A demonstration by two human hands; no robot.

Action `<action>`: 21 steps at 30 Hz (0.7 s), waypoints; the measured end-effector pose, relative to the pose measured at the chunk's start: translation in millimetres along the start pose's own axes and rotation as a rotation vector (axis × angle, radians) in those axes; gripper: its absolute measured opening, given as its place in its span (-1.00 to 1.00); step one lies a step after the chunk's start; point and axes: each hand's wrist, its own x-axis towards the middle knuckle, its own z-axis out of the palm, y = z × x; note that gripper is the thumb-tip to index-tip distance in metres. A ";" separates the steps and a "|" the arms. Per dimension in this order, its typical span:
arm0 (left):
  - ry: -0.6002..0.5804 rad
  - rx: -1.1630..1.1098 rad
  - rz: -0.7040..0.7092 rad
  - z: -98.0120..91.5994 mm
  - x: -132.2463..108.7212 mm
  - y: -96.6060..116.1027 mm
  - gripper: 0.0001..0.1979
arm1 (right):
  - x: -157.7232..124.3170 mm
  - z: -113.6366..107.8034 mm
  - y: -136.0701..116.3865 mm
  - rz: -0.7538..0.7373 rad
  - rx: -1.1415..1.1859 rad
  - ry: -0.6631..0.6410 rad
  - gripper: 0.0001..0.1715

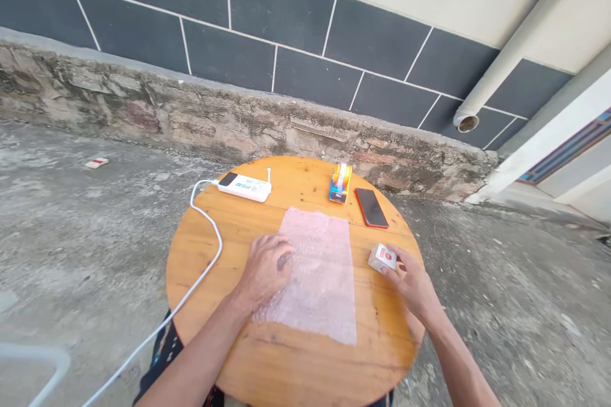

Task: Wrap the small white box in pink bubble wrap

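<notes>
The person's bare left forearm [200, 348] slanted in from the near left, ending in the left hand [265, 270], palm down, its fingers loosely curled and directed rightward and away. The bare right forearm [458, 356] reached in from the near right. The right hand [414, 283] pointed leftward, its thumb [392, 277] nearer than its bent fingers, in a light pinch.

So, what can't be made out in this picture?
All in the head view:
- Box: side toward the right hand, hidden by it.
- Sheet: part beneath the left hand, covered by it.
- Cable: far end, cut off by the picture's edge.
- White device: print, too small.
</notes>
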 end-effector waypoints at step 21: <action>-0.014 0.007 0.001 0.3 0.5 -0.7 -0.72 | -7.8 65.3 -122.1 -0.313 0.259 -0.243 -0.43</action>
